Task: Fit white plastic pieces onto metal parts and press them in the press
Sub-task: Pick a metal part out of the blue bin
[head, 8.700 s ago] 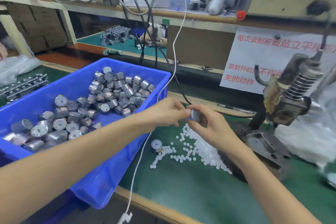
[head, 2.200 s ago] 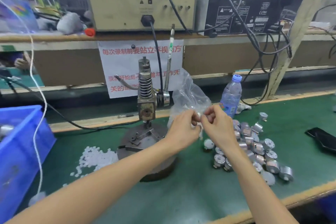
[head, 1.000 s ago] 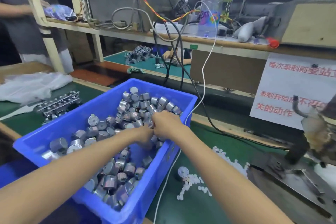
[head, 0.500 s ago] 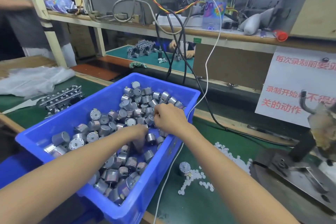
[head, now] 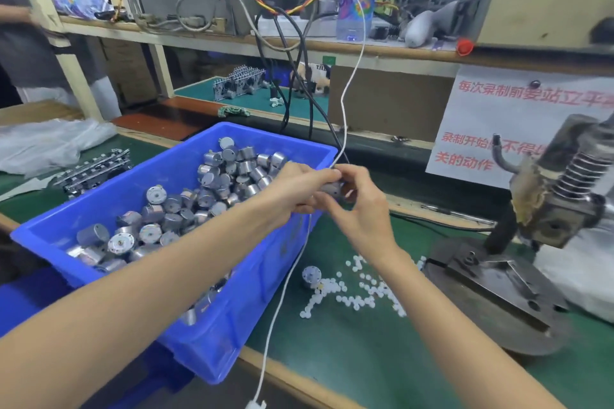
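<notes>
The left hand (head: 299, 189) and right hand (head: 362, 209) together pinch one metal part (head: 332, 190) above the blue bin's (head: 232, 325) right rim. White plastic pieces (head: 358, 292) lie scattered on the tabletop (head: 349, 359) between the bin and the press (head: 545, 206).

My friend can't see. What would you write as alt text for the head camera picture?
A person's left hand and right hand hold a small metal part together near the edge of a blue bin full of similar parts. White plastic pieces lie scattered on the green table beside a press.
</notes>
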